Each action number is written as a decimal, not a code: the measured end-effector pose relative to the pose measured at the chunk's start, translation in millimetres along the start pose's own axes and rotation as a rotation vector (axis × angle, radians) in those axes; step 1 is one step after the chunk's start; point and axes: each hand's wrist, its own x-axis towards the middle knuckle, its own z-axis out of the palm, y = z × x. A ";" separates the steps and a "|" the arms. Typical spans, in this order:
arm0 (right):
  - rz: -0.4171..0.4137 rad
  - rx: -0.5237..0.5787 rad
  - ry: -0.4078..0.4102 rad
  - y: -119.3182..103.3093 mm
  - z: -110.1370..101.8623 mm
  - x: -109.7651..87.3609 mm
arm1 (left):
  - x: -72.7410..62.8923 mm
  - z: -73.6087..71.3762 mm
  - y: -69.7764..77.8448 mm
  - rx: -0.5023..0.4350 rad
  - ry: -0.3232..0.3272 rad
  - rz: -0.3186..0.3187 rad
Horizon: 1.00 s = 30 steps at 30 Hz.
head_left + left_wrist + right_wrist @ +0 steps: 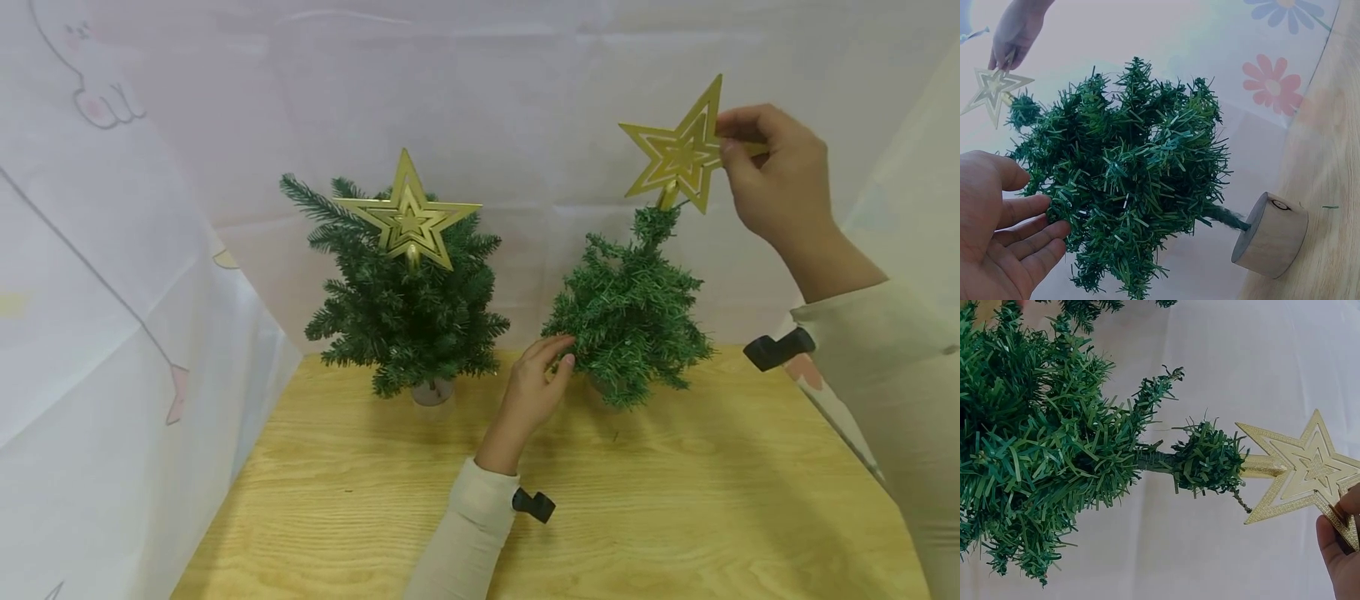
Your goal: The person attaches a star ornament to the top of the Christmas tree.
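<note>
My right hand pinches one point of a gold star tree topper between thumb and fingers. The topper's tube sits at the tip of the small green Christmas tree on the right, and the star leans to one side. Low on that tree's left side, my left hand has its fingers loosely extended at the branches; in the left wrist view the left hand lies palm up beside them, holding nothing. A round wooden base carries the tree.
To the left stands a darker Christmas tree with a gold star on its top and a round base. Both trees stand at the back of the wooden table, close to a pale cloth backdrop.
</note>
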 end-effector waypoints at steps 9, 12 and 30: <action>0.017 -0.017 -0.048 0.1 -2.0 3.2 | 0.1 -0.8 2.3 -0.009 -0.002 -0.016; 0.026 -0.020 -0.074 -1.2 -3.7 3.5 | 0.1 -0.5 2.2 -0.003 0.002 -0.011; 0.051 -0.113 -0.217 1.1 -17.6 15.1 | -0.4 2.3 1.6 -0.008 0.003 -0.006</action>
